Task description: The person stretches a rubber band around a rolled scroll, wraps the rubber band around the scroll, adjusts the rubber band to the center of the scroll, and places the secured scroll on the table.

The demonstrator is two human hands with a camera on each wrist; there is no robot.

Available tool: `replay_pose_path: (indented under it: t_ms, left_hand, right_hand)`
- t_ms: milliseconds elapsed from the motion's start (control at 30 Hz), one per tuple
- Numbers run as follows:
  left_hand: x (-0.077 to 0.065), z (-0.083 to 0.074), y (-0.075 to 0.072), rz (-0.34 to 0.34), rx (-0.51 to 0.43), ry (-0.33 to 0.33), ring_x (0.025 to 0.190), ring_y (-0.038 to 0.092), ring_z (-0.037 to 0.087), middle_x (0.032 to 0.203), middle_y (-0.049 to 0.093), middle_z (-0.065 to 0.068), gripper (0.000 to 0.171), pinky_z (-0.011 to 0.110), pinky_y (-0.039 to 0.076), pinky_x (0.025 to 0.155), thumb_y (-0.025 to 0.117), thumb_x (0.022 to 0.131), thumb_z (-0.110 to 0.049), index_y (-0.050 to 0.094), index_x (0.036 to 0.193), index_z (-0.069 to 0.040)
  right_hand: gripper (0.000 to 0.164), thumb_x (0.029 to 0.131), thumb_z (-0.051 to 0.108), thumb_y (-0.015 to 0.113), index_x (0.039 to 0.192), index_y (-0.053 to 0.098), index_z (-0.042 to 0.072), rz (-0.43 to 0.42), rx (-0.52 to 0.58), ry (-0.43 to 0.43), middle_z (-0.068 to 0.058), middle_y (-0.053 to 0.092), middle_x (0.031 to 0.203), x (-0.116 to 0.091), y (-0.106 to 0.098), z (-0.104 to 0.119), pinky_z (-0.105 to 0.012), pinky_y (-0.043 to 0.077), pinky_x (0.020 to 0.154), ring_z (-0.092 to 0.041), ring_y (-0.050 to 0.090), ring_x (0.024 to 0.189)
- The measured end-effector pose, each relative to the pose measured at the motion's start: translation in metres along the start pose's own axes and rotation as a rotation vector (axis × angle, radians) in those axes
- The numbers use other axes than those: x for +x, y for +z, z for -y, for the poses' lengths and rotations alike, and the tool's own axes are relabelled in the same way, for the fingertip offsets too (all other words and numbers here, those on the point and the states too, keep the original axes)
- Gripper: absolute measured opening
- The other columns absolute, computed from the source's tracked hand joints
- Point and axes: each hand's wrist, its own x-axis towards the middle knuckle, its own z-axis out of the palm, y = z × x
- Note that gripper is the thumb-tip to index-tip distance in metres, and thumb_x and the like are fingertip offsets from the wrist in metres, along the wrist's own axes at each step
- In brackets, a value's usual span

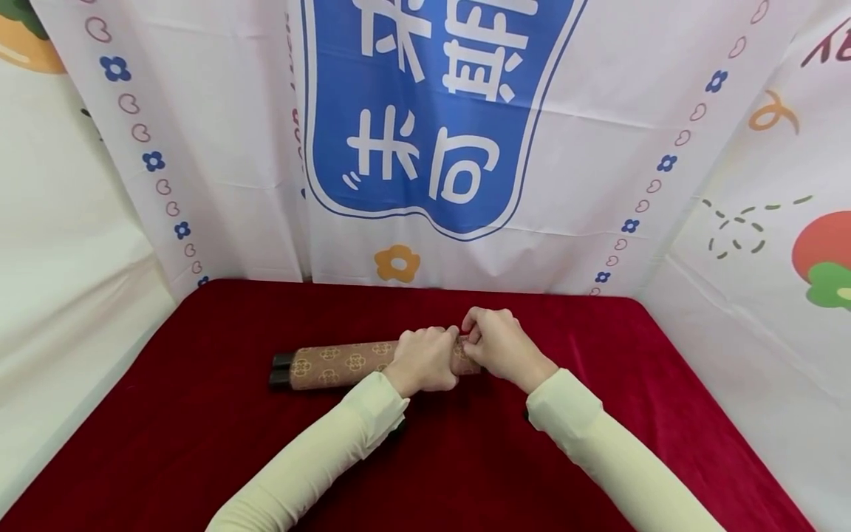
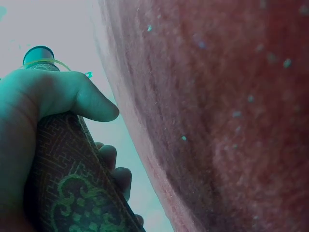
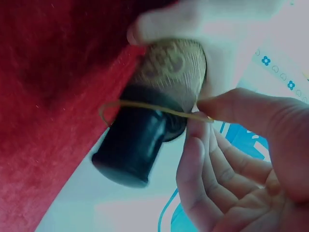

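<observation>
A rolled scroll in brown brocade with gold flower patterns lies across the table in the head view, black roller ends at its left. My left hand grips it near its right end; in the left wrist view the thumb lies across the brocade and fingertips show on the far side. At that right end, my right hand pinches a thin yellowish rubber band between thumb and index finger. The band loops around the black roller ends and is pulled out to one side. The other right fingers are loosely bent.
Dark red cloth covers the table. A white printed curtain with a blue sign stands behind the table, and white printed sheets flank it. Small dark objects show beside both sleeve cuffs.
</observation>
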Motion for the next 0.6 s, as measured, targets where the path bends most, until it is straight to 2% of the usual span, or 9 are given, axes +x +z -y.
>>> replay_pose_path:
  t_ms: [133,367,467,600]
  left_hand:
    - [0.004,0.002,0.000,-0.015,-0.014,-0.015,0.080,0.072,0.025,0.086,0.070,0.002,0.038,0.046,0.055,0.062,0.082,0.074,-0.035,0.062,0.101,-0.019]
    - [0.009,0.003,-0.006,0.001,-0.034,-0.053,0.087,0.073,0.027,0.097,0.073,0.005,0.051,0.049,0.057,0.068,0.084,0.078,-0.041,0.066,0.118,-0.016]
    - [0.013,0.004,-0.007,-0.008,-0.040,-0.083,0.086,0.073,0.028,0.098,0.073,0.006,0.053,0.049,0.057,0.067,0.085,0.077,-0.040,0.065,0.119,-0.015]
    - [0.019,0.005,-0.009,-0.056,-0.056,-0.125,0.083,0.072,0.029,0.094,0.072,0.006,0.048,0.049,0.056,0.065,0.084,0.075,-0.037,0.064,0.113,-0.015]
  right_hand:
    - [0.014,0.087,0.002,0.079,0.100,0.074,0.003,-0.058,0.015,0.008,-0.004,0.075,0.084,-0.013,0.004,-0.001,-0.025,0.058,0.065,-0.011,0.068,0.071]
    - [0.014,0.086,0.001,0.080,0.096,0.072,0.005,-0.142,0.076,0.043,-0.003,0.077,0.083,-0.030,0.015,-0.013,-0.026,0.059,0.067,-0.010,0.072,0.075]
    - [0.012,0.086,0.001,0.079,0.095,0.072,0.005,-0.158,0.117,0.079,-0.004,0.077,0.084,-0.033,0.019,-0.017,-0.027,0.060,0.068,-0.010,0.073,0.074]
    - [0.011,0.087,0.002,0.079,0.095,0.072,0.004,-0.151,0.161,0.111,-0.005,0.078,0.086,-0.033,0.022,-0.021,-0.029,0.062,0.070,-0.011,0.075,0.074]
